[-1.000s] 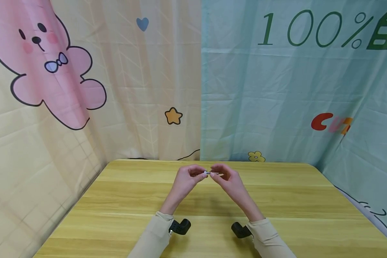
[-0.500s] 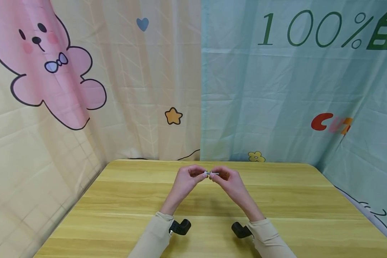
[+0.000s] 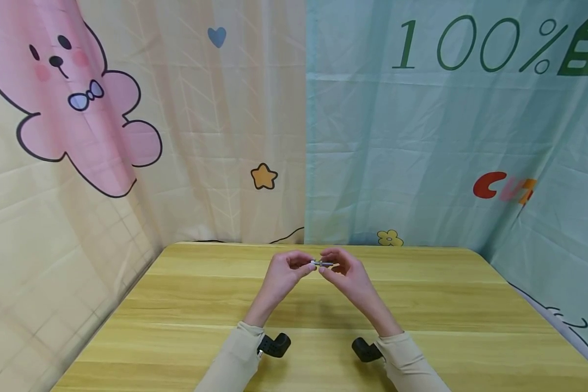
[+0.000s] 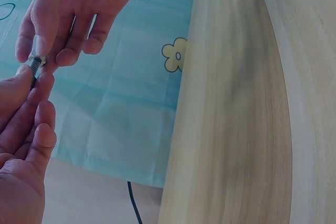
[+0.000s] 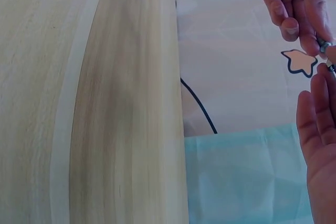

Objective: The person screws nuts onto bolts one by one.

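A small metal bolt point(image 3: 326, 264) lies roughly level between the two hands over the far part of the table. My left hand point(image 3: 284, 271) pinches its left end between thumb and fingertips. In the left wrist view, the threads of the bolt show beside a shiny nut-like ring point(image 4: 40, 59). My right hand point(image 3: 345, 272) has its thumb and curled fingers around the ring and shaft, with the shaft's right end showing before its palm. Fingertips partly hide the ring in both wrist views.
The wooden table point(image 3: 201, 305) spreads beneath both hands. Patterned curtains point(image 3: 255, 109) hang behind its far edge and at both sides. A dark wrist device point(image 3: 274, 345) sits on the left cuff, another dark wrist device point(image 3: 366, 349) on the right.
The right thumb and fingers have shifted around the bolt, parting slightly, so more of its shaft shows. My left hand has stayed in place.
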The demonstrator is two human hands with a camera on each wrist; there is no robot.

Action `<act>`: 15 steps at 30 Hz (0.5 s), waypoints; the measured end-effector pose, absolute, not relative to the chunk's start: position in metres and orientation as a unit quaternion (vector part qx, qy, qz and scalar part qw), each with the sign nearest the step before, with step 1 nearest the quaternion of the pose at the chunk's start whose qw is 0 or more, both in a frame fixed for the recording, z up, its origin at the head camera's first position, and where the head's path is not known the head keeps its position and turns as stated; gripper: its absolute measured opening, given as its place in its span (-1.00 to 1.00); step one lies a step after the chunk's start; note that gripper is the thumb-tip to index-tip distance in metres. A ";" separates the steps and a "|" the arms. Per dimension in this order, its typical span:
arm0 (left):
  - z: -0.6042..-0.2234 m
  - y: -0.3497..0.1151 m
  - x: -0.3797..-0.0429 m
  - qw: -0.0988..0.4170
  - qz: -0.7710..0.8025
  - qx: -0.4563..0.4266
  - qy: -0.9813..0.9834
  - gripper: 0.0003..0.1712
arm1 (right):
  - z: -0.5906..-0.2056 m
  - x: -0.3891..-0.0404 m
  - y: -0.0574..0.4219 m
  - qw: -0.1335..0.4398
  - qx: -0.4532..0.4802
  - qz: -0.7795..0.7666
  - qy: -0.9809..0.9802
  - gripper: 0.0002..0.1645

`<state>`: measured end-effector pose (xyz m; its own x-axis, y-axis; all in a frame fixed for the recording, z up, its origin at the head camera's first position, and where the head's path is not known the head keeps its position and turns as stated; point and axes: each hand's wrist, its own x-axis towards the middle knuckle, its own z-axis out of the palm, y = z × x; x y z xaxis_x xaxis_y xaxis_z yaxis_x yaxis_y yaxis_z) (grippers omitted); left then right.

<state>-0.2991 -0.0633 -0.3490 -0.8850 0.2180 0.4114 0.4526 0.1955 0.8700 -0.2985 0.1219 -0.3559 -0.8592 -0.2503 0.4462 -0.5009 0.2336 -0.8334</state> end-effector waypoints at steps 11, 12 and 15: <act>-0.350 -0.063 -0.300 0.096 -0.601 -0.217 -0.763 -0.88 | -0.359 -0.301 0.123 0.111 0.274 0.568 -0.768 -0.79; -0.350 -0.064 -0.300 0.096 -0.601 -0.217 -0.764 -0.88 | -0.359 -0.301 0.123 0.107 0.270 0.570 -0.768 -0.79; -0.350 -0.064 -0.300 0.097 -0.602 -0.215 -0.763 -0.88 | -0.359 -0.301 0.123 0.089 0.260 0.582 -0.765 -0.78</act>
